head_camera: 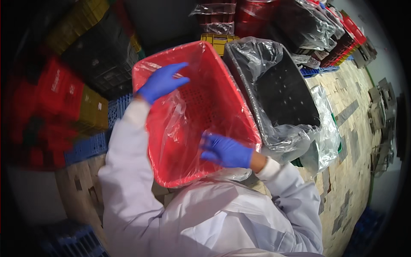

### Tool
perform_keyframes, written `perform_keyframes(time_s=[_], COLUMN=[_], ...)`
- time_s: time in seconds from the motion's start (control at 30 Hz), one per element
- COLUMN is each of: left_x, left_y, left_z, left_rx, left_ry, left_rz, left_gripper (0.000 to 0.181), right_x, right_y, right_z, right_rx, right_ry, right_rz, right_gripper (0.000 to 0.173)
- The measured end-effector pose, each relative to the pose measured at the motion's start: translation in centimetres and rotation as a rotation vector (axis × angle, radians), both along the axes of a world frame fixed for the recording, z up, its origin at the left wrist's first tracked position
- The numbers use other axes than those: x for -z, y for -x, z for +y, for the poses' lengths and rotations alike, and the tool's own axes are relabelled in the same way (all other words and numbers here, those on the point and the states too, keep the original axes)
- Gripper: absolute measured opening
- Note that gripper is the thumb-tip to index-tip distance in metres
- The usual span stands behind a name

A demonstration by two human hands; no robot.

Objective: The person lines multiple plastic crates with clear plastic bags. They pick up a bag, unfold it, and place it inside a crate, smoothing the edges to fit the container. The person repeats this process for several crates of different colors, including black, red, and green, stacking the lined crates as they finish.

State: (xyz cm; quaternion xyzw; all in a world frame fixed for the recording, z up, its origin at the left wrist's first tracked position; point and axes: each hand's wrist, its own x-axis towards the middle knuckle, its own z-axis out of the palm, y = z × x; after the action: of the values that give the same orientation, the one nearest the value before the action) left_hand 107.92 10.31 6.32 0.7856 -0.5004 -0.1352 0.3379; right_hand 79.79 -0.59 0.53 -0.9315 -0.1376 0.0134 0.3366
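Observation:
A red plastic crate (221, 106) lined with a clear plastic bag (175, 120) stands right in front of me. Over its left side reaches my left hand (163, 82) in a blue glove, thumb and fingers apart and nothing held. My right hand (226, 151), also gloved in blue, is over the near right part of the crate. Its fingers are spread and slightly blurred, with no object visible in them. Whether either hand touches the liner is hard to tell. Beside the red crate, on the right, is a black crate (285, 93) with a clear liner folded over its rim.
Red, olive and black crates (96, 64) are stacked on blue pallets (86, 146) at left. A yellow crate (218, 43) stands behind. More bagged crates (308, 29) fill the back right. Metal fixtures (382, 106) line the right wall. The tiled floor (346, 160) is patched.

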Motion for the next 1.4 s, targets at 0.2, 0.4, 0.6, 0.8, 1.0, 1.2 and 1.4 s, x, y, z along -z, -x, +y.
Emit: perform_keyframes(time_s=[0.2,0.4,0.6,0.8,1.0,1.2,1.4], left_x=[6.4,13.1,10.8,-2.1,-13.6,-18.7,-14.2], left_y=[4.9,8.0,7.8,9.9,15.2,18.0,14.6], left_z=[16.9,16.7,16.7,20.5,19.7,4.1,-12.3], left_rx=[-0.632,-0.632,-0.600,-0.543,-0.519,-0.116,0.051], left_ry=[0.327,0.518,0.561,0.478,0.475,0.456,0.565], left_rz=[0.399,1.004,0.943,0.837,0.938,0.964,-0.353], left_gripper=[0.093,0.064,0.059,0.056,0.059,0.049,0.018], right_x=[-4.8,1.0,1.5,-6.4,-17.0,-23.8,-32.0], right_y=[-2.2,-5.8,-6.1,-5.3,-1.6,7.0,17.8], right_z=[-4.4,-10.0,-11.0,-10.0,-12.9,-28.3,-34.1], right_rx=[0.285,0.752,0.736,0.600,0.472,0.422,0.572], right_ry=[0.009,0.651,0.389,-0.204,-0.720,-0.172,0.091], right_rz=[-0.313,-0.104,-0.107,-0.212,-0.022,-0.271,-0.658], right_gripper=[0.033,0.041,0.034,0.042,0.020,0.030,0.037])
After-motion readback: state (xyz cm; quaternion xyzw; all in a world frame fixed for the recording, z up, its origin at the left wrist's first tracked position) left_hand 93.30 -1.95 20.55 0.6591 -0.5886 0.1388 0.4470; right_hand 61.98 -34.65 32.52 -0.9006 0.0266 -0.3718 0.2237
